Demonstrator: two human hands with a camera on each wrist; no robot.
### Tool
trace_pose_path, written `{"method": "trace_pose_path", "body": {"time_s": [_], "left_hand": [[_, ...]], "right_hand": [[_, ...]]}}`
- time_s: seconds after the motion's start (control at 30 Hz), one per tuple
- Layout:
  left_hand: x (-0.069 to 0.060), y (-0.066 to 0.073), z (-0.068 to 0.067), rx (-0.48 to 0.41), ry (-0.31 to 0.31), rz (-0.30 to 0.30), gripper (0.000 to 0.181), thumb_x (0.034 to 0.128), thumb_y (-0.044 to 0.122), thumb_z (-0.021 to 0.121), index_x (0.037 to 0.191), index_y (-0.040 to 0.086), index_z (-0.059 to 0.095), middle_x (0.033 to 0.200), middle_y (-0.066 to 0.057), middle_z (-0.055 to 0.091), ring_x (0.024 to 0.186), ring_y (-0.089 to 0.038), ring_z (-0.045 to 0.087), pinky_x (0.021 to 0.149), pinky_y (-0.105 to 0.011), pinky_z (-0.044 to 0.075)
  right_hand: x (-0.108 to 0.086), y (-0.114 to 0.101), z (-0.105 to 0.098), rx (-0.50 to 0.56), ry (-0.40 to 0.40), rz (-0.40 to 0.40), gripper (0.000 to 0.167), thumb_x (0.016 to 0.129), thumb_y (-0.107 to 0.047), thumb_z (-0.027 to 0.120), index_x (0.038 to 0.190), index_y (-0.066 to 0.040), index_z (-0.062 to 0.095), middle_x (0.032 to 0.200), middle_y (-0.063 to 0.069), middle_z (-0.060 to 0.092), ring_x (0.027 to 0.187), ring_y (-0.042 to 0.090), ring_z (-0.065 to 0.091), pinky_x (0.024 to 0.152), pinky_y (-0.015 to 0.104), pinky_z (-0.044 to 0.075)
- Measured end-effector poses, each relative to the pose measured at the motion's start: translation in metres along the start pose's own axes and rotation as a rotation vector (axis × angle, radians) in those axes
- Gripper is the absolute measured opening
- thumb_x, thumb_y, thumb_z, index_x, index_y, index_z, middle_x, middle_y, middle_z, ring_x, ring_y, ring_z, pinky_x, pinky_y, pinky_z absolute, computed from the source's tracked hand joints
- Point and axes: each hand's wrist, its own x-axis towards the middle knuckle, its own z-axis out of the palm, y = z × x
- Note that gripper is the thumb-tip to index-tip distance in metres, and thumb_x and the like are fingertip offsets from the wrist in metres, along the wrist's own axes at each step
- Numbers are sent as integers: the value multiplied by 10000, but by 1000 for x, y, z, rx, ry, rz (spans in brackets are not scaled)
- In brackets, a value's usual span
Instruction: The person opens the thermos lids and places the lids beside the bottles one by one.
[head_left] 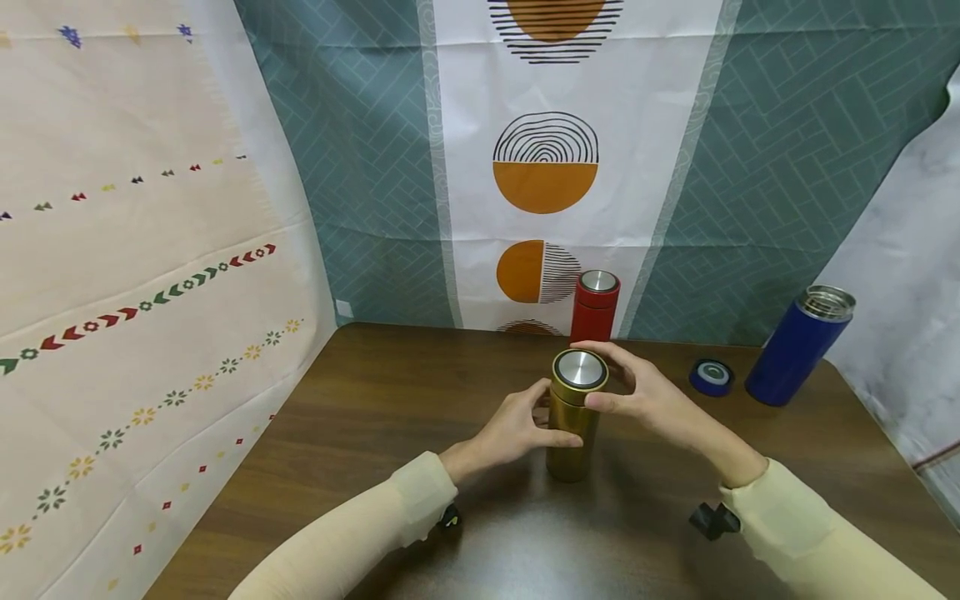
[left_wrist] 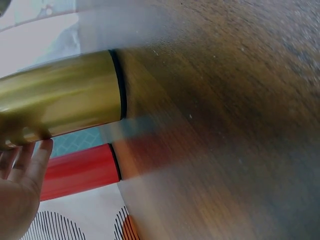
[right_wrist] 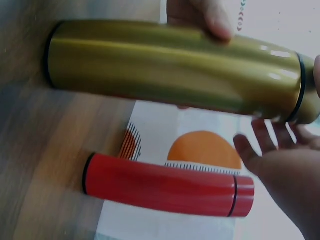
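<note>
A gold thermos flask (head_left: 570, 454) stands upright on the brown table, its lid (head_left: 581, 369) on and the silver disc on top facing up. My left hand (head_left: 513, 429) grips the flask's body from the left, thumb across the front and fingers behind. From the right, my right hand (head_left: 645, 392) holds the lid, with the thumb near its lower edge and fingers round the far side. In the right wrist view, the gold body (right_wrist: 150, 65) spans the picture with those fingers by its lid end. Behind it stands a red thermos flask (head_left: 595, 321) with its lid on.
At the right, a blue thermos flask (head_left: 798, 350) stands without its lid, showing a steel mouth. A round blue lid (head_left: 711, 377) lies on the table (head_left: 420, 375) beside it. Patterned cloth (head_left: 360, 167) hangs along the back, and pale cloth (head_left: 150, 333) hangs at the left.
</note>
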Motion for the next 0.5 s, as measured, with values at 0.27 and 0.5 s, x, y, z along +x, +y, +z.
{"method": "trace_pose_path", "body": {"time_s": [0.27,0.5], "left_hand": [[0,0,1,-16,4,-11,719,836,311,901,1433,146,536,1348,22,659,1211,-198,665,947,-283,567],[0,-1,2,-30,7,-2,710,834,293,904,1427,150,541,1342,19,663,1209,-222,669,940,-275,568]], "right_hand": [[4,4,-7,58,-100,-44,635,1007,-184,669,1588,-154,416,1562,87,471,1423,384,423,1100,666,380],[-2,2,-3,-1,-45,-14,726,998,-243,682,1637,-262,337,1658,72,359,1503,404,320,1120,777,258]]}}
